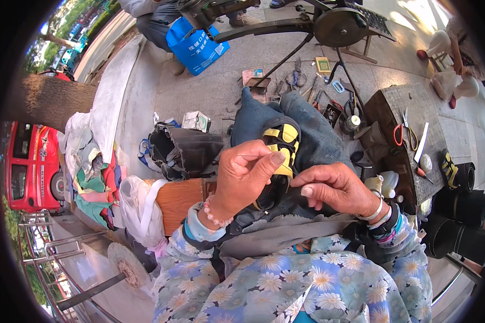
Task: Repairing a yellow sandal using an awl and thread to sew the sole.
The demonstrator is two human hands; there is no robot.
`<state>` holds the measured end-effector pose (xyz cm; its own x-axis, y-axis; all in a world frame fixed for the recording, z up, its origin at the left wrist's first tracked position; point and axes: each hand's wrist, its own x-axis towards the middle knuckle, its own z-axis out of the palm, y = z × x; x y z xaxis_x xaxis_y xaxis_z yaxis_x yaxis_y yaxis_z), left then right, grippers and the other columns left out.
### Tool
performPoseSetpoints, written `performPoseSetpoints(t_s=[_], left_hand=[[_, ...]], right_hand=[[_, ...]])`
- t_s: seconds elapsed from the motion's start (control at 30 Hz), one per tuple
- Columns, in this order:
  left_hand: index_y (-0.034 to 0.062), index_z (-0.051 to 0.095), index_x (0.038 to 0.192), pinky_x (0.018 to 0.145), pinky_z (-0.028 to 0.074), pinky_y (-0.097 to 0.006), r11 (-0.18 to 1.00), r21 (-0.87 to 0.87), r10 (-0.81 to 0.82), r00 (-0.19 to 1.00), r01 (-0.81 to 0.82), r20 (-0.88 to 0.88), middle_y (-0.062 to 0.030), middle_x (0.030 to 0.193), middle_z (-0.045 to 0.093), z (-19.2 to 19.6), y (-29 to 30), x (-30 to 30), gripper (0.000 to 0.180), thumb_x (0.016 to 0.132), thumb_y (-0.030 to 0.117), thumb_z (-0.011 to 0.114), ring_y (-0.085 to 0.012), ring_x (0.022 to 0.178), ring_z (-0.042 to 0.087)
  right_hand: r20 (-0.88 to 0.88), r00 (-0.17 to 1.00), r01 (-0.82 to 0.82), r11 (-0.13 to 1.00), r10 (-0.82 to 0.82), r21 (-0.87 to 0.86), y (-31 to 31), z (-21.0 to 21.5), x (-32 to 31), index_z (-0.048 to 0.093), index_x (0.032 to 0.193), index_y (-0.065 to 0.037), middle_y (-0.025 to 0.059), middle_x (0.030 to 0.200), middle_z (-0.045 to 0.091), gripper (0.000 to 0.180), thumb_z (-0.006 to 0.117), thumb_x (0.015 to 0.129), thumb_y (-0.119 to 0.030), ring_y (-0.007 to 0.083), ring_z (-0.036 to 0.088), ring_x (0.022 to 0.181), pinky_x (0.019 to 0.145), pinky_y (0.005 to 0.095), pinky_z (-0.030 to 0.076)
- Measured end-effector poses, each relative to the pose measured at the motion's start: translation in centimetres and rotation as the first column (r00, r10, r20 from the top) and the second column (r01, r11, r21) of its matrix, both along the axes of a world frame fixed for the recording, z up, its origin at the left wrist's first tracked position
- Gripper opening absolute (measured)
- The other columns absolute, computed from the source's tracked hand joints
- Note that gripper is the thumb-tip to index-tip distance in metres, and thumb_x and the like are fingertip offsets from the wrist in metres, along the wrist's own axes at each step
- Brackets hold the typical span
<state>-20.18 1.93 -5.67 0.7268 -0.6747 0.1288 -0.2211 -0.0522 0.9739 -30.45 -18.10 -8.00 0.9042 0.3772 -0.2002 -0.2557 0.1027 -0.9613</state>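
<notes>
A yellow and black strappy shoe (pixel 282 139) lies on my lap, its toe pointing away from me. My left hand (pixel 246 175) is over the shoe's left side, thumb and forefinger pinched together. At the heel end, my right hand (pixel 337 187) has its fingers curled and pressed together beside the yellow edge. Whatever either pinch holds is too small to make out. The heel is partly hidden between my hands. A matching yellow and black shoe (pixel 449 170) sits at the right, beside dark rolled material.
A wooden box (pixel 409 107) at the right carries scissors (pixel 404 129) and a white strip. Hand tools, including pliers (pixel 296 78), lie on the paving ahead. Beyond stands a black cast-iron machine (pixel 339 27) near a blue bag (pixel 196 48). People sit at the far left and far right.
</notes>
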Motion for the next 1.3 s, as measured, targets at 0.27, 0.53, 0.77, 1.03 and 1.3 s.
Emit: performPoseSetpoints(t_s=[0.27,0.53,0.77,1.03,1.3], left_hand=[[-0.0027,0.059,0.114,0.059,0.051,-0.029,0.899,-0.421,-0.217,0.712,-0.121,-0.668,-0.0076,0.076,0.06,-2.1,1.9,0.2,0.027,0.092,0.013,0.059,-0.017,0.064,0.06],[-0.0041,0.055,0.119,0.062,0.052,-0.027,0.913,-0.408,-0.301,0.657,-0.011,-0.691,-0.0076,0.081,0.059,-2.1,1.8,0.1,0.03,0.092,0.008,0.057,-0.0148,0.067,0.06],[-0.0059,0.063,0.097,0.05,0.046,-0.027,0.969,-0.235,-0.016,0.925,-0.079,-0.379,-0.0078,0.076,0.056,-3.2,2.8,0.8,0.02,0.088,0.012,0.065,-0.0161,0.056,0.058],[0.0047,0.053,0.078,0.047,0.039,-0.027,0.771,-0.364,0.336,0.82,-0.522,-0.464,-0.002,0.067,0.048,-3.3,7.0,3.9,0.018,0.089,0.014,0.065,-0.0119,0.05,0.047],[0.0034,0.055,0.067,0.049,0.036,-0.025,0.929,-0.272,0.228,0.966,-0.253,-0.122,-0.0014,0.062,0.05,-3.2,4.8,0.1,0.022,0.083,0.006,0.07,-0.0097,0.052,0.045]], right_hand=[[-0.148,0.983,0.112,0.994,-0.112,-0.008,1.0,-0.1,0.2,0.068,0.098,-0.004,-0.0044,0.058,0.051,0.026,0.055,0.096,-0.027,0.0023,0.045,0.049,0.045,0.0186,0.037],[-0.141,0.985,0.1,0.995,-0.096,0.02,2.3,-0.7,0.9,0.067,0.098,-0.005,-0.0045,0.057,0.051,0.03,0.051,0.098,-0.03,0.0026,0.045,0.049,0.044,0.0187,0.036],[-0.187,0.979,0.057,0.992,-0.077,-0.113,0.4,-0.5,-0.3,0.067,0.094,-0.004,-0.0025,0.062,0.055,0.025,0.053,0.096,-0.024,0.0035,0.047,0.05,0.045,0.0197,0.039],[0.251,0.704,0.613,0.389,-0.665,-0.688,-18.4,-1.5,-10.7,0.065,0.098,-0.001,-0.0027,0.061,0.054,0.019,0.055,0.093,-0.016,0.0049,0.051,0.051,0.045,0.0198,0.039],[0.479,0.872,0.437,0.594,-0.097,-0.675,-8.6,4.3,-2.8,0.063,0.11,-0.002,0.0176,0.129,0.052,0.044,0.065,0.067,0.008,0.0299,0.056,0.113,0.094,0.0367,0.044]])
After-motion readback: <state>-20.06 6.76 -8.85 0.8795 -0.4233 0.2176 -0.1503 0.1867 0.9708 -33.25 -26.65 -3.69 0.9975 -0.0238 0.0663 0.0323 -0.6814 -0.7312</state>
